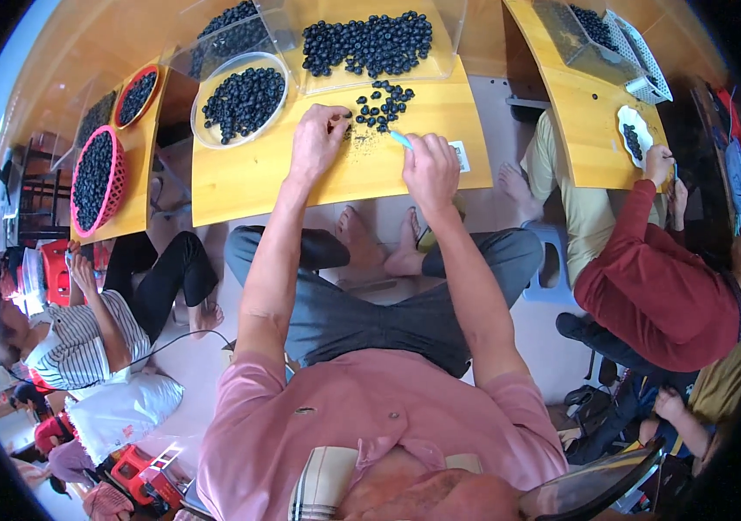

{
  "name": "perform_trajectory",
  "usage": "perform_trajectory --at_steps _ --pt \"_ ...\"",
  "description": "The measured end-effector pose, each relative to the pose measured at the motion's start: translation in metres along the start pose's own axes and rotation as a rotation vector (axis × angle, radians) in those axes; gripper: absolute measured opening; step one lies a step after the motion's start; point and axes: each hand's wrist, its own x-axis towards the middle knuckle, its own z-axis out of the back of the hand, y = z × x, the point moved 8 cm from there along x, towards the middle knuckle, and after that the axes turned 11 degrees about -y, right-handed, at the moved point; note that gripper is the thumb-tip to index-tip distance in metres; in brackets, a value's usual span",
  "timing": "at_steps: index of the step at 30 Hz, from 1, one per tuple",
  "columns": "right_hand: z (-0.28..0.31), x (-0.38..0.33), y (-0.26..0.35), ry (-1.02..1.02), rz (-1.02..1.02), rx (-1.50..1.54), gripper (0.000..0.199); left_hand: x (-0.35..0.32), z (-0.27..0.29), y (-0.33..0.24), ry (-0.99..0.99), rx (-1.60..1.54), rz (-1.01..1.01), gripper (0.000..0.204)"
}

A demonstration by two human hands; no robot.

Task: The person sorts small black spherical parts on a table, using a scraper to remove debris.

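My left hand (318, 141) is over the yellow table (253, 187), thumb and fingers pinched on a small dark round piece (347, 114), mostly hidden by the fingertips. My right hand (431, 172) grips a slim light-blue tool (400, 139) that points toward the left hand; its tip is too small to make out. Between and beyond the hands lies a loose group of dark, berry-like balls (383, 106). Dark crumbs (358, 146) are scattered on the wood near my left fingertips.
Behind the loose balls is a clear tray (446, 35) holding many more. A round clear bowl (284, 94) of them stands at the left. A white card (459, 156) lies by my right hand. People sit at tables on both sides, the right one near a white dish (646, 130).
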Motion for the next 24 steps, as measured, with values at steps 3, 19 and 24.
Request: perform_trajectory --at_steps 3,19,24 --pt "0.001 0.001 0.001 -0.005 -0.012 0.021 0.021 -0.003 0.005 0.002 0.007 0.049 0.000 0.023" --pt "-0.004 -0.002 -0.001 -0.010 0.014 -0.039 0.022 -0.029 0.024 0.022 -0.194 -0.033 0.156 0.021" --pt "-0.002 -0.002 0.000 0.007 0.017 -0.037 0.022 -0.043 0.008 0.021 -0.208 -0.300 0.282 0.020"
